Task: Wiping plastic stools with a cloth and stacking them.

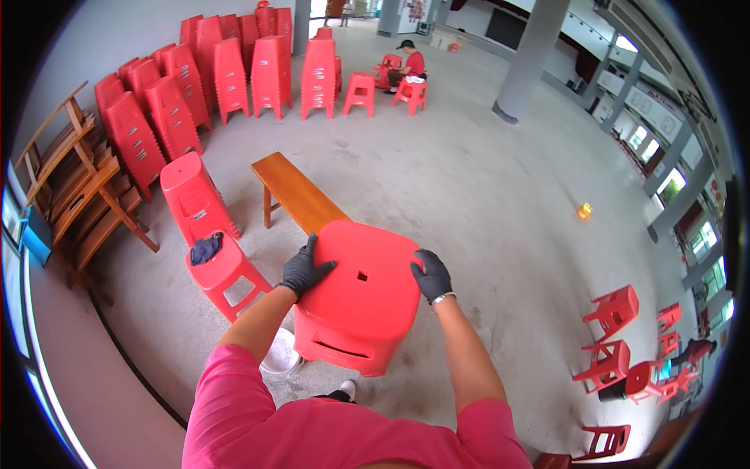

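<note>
A red plastic stool [369,293] is upright right before me, its seat with a small square hole. My left hand [306,271], in a black glove, grips the seat's left edge. At the seat's right edge my right hand [432,275], also black-gloved, has hold of the rim. Behind the stool extends a brown wooden bench [299,190], its near end hidden by the seat. To the left is another red stool [225,272] with a dark cloth [206,248] on its seat. A white bucket [281,354] of cloudy liquid stands on the floor near my feet.
Tall stacks of red stools [176,117] line the left wall, near piled wooden benches [88,182]. A shorter stack [196,199] is nearer. A person [413,63] sits among stools at the back. Right are more stools [609,363], a person [694,352] and a yellow object [585,211].
</note>
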The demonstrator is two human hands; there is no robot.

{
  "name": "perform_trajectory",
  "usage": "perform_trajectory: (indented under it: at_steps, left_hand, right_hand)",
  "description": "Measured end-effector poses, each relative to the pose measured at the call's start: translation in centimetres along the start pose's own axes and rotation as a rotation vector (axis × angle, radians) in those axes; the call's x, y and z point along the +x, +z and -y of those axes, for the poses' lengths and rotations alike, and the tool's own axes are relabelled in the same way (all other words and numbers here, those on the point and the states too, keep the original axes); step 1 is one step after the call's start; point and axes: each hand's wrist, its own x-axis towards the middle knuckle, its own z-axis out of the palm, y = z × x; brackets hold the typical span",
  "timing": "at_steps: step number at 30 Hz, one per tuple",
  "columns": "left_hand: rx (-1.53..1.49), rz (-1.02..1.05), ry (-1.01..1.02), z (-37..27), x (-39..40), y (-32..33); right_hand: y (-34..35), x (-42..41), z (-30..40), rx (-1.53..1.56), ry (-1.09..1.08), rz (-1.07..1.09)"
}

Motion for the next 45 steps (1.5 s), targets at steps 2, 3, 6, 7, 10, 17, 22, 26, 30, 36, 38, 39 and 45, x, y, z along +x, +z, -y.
perform_trajectory:
  at_steps: [2,3,6,7,10,17,22,26,30,36,38,39,45]
  left_hand:
    - [-0.023,0.045,-0.018,-1.1,-0.7,-0.8]
    - [-0.017,0.033,-0.032,-1.3,-0.9,-1.1]
    - [-0.026,0.037,-0.077,-1.2,-1.5,-1.2]
    - [-0.011,0.039,-0.126,-0.9,-1.6,-1.0]
    - [-0.004,0.077,-0.245,-0.2,-2.8,-0.9]
    - [-0.1,-0.03,-0.45,-2.2,-6.2,-1.3]
    - [-0.075,-0.122,-0.494,-1.7,-6.7,0.1]
    - [-0.016,-0.148,-0.558,-3.5,-8.0,-0.3]
    - [-0.011,-0.208,-0.525,-5.6,-9.8,-0.2]
    - [-0.023,-0.258,-0.439,-10.2,-11.1,1.1]
    - [-0.023,-0.251,-0.439,-12.0,-11.5,1.3]
    - [-0.022,-0.248,-0.419,-12.6,-11.8,1.4]
    - [-0.07,-0.219,-0.37,-14.2,-13.5,3.4]
  right_hand:
    - [2.0,2.1,0.9,-0.208,-0.098,0.046]
    - [2.8,2.8,1.4,-0.196,-0.111,0.052]
    - [4.3,4.9,2.6,-0.415,-0.138,0.135]
    - [4.3,5.6,3.2,-0.414,-0.085,0.257]
    - [4.2,8.1,2.8,-0.391,-0.013,0.492]
    - [4.8,10.1,0.8,-0.128,-0.062,0.71]
    - [4.9,9.3,0.5,-0.163,-0.079,0.669]
    - [3.3,7.9,0.8,-0.183,-0.082,0.693]
    - [0.6,5.7,0.1,-0.167,-0.166,0.62]
    - [-3.6,1.7,-3.5,-0.12,-0.185,0.468]
    - [-5.2,0.6,-4.0,-0.127,-0.173,0.437]
    - [-5.8,0.0,-4.5,-0.126,-0.178,0.447]
    - [-9.5,-4.0,-5.8,-0.158,-0.111,0.329]
